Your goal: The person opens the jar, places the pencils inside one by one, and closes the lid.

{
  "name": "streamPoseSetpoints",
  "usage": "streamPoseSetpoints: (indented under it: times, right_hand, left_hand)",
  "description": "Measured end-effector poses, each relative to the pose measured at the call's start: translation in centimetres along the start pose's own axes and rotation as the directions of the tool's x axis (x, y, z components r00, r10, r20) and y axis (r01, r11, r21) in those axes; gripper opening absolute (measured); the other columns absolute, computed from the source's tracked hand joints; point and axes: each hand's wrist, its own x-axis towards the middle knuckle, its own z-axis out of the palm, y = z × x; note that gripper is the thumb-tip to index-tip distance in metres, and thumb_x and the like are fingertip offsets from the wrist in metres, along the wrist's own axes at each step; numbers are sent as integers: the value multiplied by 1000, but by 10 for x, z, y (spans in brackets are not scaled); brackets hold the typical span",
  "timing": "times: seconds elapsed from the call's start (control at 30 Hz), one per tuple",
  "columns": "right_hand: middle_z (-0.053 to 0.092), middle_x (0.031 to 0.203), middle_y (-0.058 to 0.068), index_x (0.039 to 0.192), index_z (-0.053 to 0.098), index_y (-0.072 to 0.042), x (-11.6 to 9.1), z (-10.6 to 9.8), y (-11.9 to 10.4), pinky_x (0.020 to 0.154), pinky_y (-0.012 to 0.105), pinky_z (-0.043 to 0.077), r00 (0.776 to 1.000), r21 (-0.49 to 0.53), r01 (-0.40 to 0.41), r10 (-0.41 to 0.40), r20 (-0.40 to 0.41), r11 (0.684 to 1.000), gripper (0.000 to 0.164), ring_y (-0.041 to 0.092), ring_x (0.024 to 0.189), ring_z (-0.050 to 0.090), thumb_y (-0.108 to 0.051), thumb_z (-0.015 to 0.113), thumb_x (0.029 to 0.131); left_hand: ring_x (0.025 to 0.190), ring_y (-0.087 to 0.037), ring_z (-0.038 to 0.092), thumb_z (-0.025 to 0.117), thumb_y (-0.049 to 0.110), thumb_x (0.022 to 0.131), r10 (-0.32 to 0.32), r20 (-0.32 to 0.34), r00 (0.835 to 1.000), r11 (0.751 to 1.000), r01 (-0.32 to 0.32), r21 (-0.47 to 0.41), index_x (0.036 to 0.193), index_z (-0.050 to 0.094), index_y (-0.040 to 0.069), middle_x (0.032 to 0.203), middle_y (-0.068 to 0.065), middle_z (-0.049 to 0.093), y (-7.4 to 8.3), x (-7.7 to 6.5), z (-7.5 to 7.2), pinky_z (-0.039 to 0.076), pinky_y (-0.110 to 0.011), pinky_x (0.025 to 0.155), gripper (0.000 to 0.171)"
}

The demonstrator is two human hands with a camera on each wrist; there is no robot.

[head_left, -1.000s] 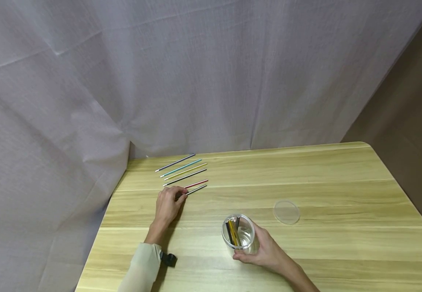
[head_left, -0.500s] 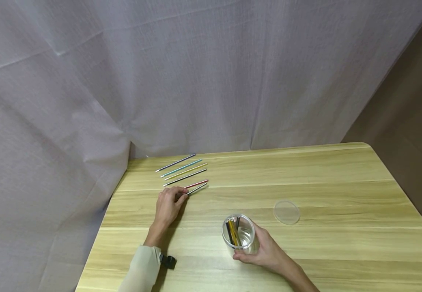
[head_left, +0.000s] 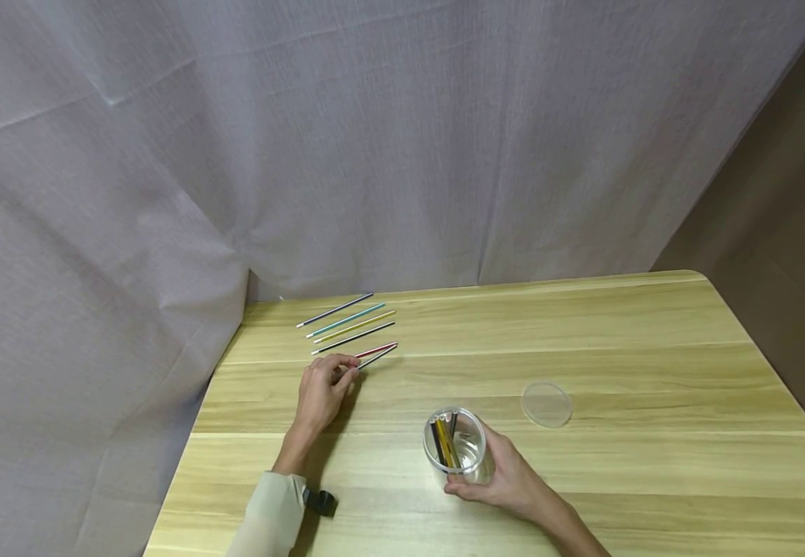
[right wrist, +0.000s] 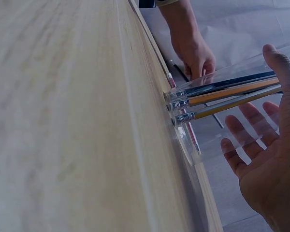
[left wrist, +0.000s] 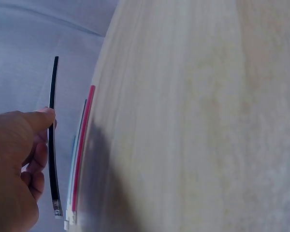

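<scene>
My left hand [head_left: 320,388] pinches a black pencil [left wrist: 52,159] between thumb and fingers at the left of the table. In the left wrist view it is held off the tabletop, its eraser end at the bottom. A red pencil [left wrist: 83,150] lies just beyond, partly hidden by the hand in the head view. Near the front, my right hand [head_left: 503,472] grips a clear round jar [head_left: 481,433] from its right side, the thumb toward the front. Several pencils [right wrist: 232,96], black and yellow among them, lean inside the jar.
Beyond the left hand lie more pencils in a slanted row: black [head_left: 354,339], yellow [head_left: 355,326], teal [head_left: 347,320] and dark blue [head_left: 336,309]. A clear round lid [head_left: 546,404] lies right of the jar. A grey curtain [head_left: 375,155] hangs behind the table [head_left: 653,371].
The tip of the black pencil in my left hand has risen and swung away from me, toward the red pencil's tip. The right hand and jar stay in place.
</scene>
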Motion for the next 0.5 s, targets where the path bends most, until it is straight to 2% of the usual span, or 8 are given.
streamPoseSetpoints:
  times: [0.3,0.5]
  right_hand:
    - [66,138,7,152,49,-9,0,0,0,109,43,50,1000,17,8,-8,2,1000,88,26,123,65,-15,96,78]
    - [67,138,4,153,49,-16,-1,0,1,110,41,49,1000,-5,-4,4,1,1000,88,24,124,65,-19,96,79]
  left_hand:
    - [91,-23,68,81,6,93,70,-11,997,997,-71,-33,105,80,14,104,1,78,15,4,-8,51,-42,85,14]
    - [92,-21,68,82,4,92,138,-50,989,988,-141,-68,105,80,13,104,2,78,36,8,-14,51,-40,86,16]
